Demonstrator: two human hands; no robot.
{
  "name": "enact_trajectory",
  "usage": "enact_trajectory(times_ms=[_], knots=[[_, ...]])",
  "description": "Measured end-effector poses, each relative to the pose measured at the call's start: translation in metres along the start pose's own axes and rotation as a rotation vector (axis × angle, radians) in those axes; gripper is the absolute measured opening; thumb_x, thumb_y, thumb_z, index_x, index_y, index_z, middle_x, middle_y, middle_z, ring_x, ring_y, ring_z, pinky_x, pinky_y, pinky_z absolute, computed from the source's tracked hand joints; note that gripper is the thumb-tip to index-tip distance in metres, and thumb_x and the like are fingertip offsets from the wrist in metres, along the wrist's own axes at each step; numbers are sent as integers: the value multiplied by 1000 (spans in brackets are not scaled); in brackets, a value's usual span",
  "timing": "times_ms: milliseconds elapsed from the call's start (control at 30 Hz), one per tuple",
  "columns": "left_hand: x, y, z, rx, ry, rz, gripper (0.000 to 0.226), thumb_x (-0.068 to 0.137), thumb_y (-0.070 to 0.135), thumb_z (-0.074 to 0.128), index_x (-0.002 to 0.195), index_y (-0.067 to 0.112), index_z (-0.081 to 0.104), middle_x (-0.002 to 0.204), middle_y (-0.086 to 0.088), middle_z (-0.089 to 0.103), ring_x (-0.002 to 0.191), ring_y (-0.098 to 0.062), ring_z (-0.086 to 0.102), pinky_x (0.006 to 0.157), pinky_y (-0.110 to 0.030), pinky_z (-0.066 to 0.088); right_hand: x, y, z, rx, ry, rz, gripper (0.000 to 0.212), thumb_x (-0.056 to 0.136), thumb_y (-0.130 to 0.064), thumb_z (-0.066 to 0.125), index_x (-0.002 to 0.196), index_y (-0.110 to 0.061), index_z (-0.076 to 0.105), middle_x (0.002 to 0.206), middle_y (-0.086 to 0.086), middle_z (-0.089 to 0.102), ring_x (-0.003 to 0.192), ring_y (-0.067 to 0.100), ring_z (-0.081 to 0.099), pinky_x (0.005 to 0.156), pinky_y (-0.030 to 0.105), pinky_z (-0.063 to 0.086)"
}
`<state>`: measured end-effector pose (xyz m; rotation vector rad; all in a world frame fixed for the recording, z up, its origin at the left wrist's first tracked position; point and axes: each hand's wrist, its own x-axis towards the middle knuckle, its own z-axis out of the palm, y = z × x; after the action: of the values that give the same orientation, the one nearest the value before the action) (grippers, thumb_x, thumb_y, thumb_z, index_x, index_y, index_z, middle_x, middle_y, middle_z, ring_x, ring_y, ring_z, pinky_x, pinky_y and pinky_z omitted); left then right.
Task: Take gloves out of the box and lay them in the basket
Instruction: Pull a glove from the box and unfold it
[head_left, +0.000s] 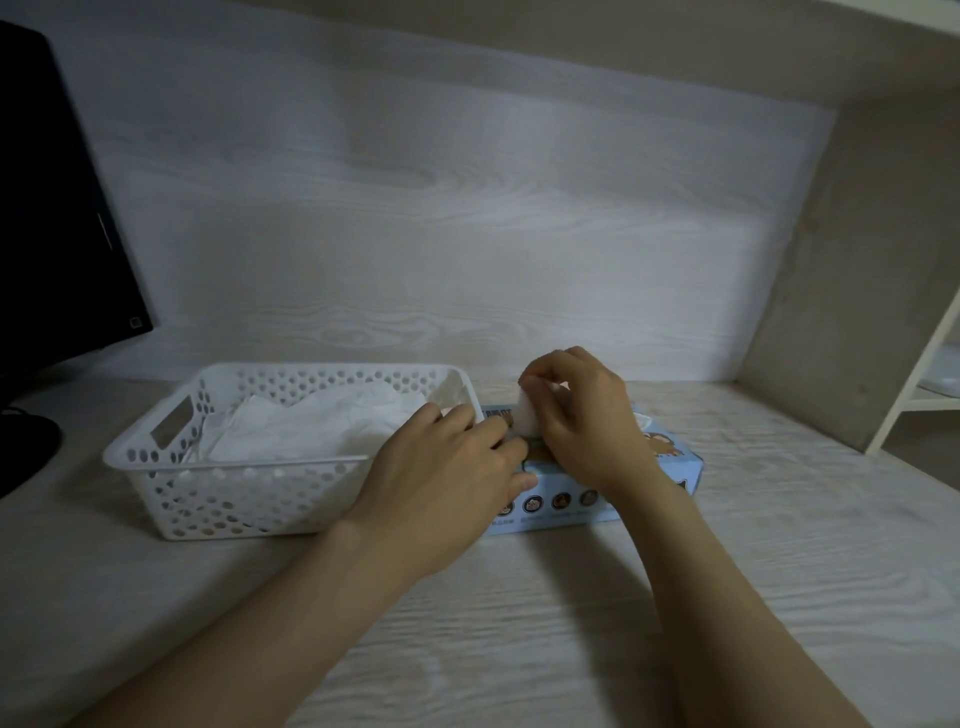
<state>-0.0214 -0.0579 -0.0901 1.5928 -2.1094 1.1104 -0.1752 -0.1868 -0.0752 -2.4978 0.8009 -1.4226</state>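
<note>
A light blue glove box (644, 486) lies on the desk just right of a white perforated basket (218, 488). Several thin white gloves (311, 426) lie crumpled inside the basket. My right hand (587, 415) hovers over the box top and pinches a white glove (527, 418) that sticks up out of the opening. My left hand (447, 462) rests on the left end of the box, its fingers lying across the top and its thumb against the front side. Both hands hide most of the box opening.
A dark monitor (57, 208) stands at the far left, with its base at the desk edge. A pale wood back panel rises behind the desk. A beige side panel (852, 291) and a white shelf frame (914, 384) close off the right.
</note>
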Motion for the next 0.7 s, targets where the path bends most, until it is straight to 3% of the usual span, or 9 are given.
enact_trajectory(times_ms=[167,267,567,700], knots=[[0,-2,0,-34,-1,16,55,107,49,22,97,29,72,88,8,62,75,-20,57,69,-34,33,2,-14,3,133,163,53,11,107,-19,56,104,-18,67,101,-5,66,94,14,64,80,48,56],[1,-2,-2,-40,19,24,46,108,47,35,89,28,72,84,7,61,71,-20,57,67,-35,35,2,-20,6,159,214,69,11,108,-19,57,105,-17,67,100,-5,66,94,14,65,81,46,56],[2,-2,-3,-86,34,49,31,103,45,54,88,27,76,82,6,64,69,-21,61,66,-35,34,2,-31,2,119,433,84,13,109,-17,54,105,-13,65,101,-1,67,93,13,63,79,27,48],[2,-2,-2,-109,35,42,40,105,46,42,93,30,76,85,7,64,72,-20,62,67,-35,36,2,-38,-1,129,567,152,15,111,-20,52,103,-12,62,97,-2,65,84,5,59,75,17,43]])
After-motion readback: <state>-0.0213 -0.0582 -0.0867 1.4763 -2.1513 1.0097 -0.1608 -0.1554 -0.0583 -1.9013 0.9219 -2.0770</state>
